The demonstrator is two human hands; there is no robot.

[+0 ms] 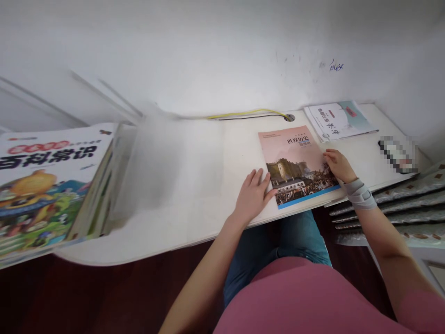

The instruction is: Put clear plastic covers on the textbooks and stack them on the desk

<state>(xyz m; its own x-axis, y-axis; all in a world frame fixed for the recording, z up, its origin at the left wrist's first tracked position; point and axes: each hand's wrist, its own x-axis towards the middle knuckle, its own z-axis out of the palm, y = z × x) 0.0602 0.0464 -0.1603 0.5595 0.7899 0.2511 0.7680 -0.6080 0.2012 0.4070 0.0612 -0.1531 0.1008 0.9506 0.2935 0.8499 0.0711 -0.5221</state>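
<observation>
Right of the frame's centre, the left hand [251, 197] is laid open, fingers slightly spread, its thumb lapped onto the pink-covered book [295, 160], whose right edge is touched by the right hand [337, 164], fingers loosely bent; whether anything is pinched there cannot be told. Farther out, a pixelated object [398, 155] at far right is left unreadable, and a book stack [45, 185] is cut off by the left border.
</observation>
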